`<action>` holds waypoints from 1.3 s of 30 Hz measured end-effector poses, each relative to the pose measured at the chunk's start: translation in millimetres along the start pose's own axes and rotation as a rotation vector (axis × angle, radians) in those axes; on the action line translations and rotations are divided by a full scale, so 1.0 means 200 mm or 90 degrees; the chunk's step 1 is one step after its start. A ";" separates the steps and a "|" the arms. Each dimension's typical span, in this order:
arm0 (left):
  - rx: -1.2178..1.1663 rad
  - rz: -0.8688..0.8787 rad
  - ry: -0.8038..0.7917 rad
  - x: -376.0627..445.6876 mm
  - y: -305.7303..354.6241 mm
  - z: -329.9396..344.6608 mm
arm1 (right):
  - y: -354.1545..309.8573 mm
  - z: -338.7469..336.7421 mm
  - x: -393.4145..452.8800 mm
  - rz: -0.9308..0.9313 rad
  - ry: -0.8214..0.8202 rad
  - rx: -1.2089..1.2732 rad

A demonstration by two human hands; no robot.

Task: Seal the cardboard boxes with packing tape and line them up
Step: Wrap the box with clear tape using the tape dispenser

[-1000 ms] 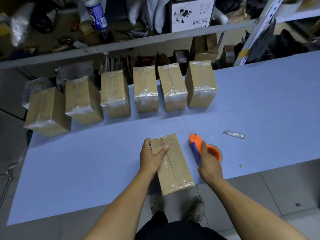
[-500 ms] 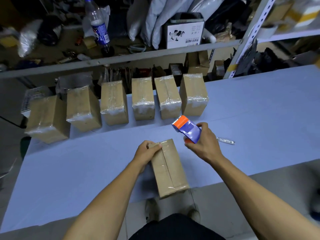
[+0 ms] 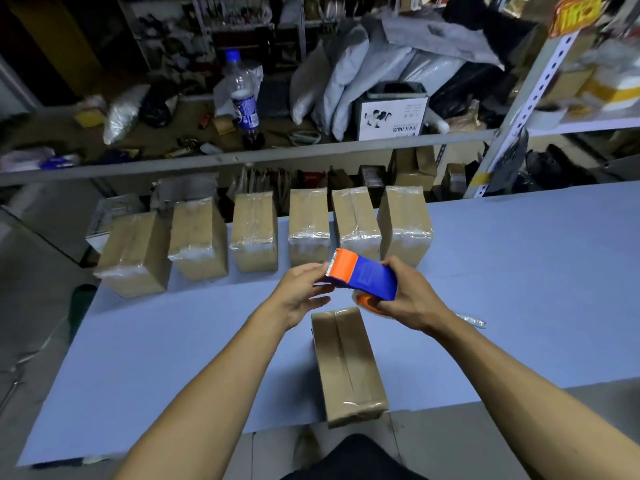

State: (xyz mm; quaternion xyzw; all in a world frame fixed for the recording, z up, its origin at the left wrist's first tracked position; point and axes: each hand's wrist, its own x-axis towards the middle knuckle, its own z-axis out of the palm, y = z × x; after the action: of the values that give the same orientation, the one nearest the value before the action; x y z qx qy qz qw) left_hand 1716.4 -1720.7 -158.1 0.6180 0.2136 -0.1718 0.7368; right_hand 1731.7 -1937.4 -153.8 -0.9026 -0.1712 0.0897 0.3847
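The right hand (image 3: 403,299) grips the tape dispenser (image 3: 363,278) by its blue body, fingers wrapped around it, and holds it in the air above the counter (image 3: 519,289). The left hand (image 3: 301,292) is at the dispenser's orange cutter end, fingertips touching or pinching near the blade; whether a free tape end is held cannot be told.

The open box (image 3: 348,365) lies at the 6 o'clock edge of the counter, directly below the hands, with its near end overhanging the edge. Its centre seam runs from 12 to 6 o'clock; some tape appears at the near end, but the extent is unclear. Six sealed boxes (image 3: 308,230) stand in a row along the 12 o'clock edge.

Hazards from this state:
- Neither hand restrains the box. A pull of tape across it may slide or tip it off the overhanging edge.
- The left fingertips are close to the serrated blade; a slip may cause a cut.
- A loose tape end may fold onto itself or stick to the fingers, giving a wrinkled seal.
- A strip started off the seam leaves the flaps unsecured.
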 end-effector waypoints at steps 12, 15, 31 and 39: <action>0.136 0.021 0.085 -0.02 0.00 -0.05 | 0.00 -0.03 0.09 -0.136 -0.077 -0.201; 0.148 0.055 0.140 -0.01 -0.05 -0.05 | 0.00 0.00 0.11 -0.183 -0.079 -0.243; -0.069 -0.054 0.258 0.00 -0.33 -0.17 | 0.34 -0.07 0.03 -0.090 -0.150 -0.264; -0.029 -0.039 0.318 0.05 -0.44 -0.11 | 0.40 -0.05 0.03 -0.065 -0.148 -0.291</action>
State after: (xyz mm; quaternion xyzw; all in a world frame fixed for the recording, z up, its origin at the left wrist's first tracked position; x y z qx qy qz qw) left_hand 1676.4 -1715.1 -240.4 0.6177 0.4113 -0.0310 0.6696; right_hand 1760.2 -1992.7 -204.4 -0.9398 -0.2757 0.1325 0.1527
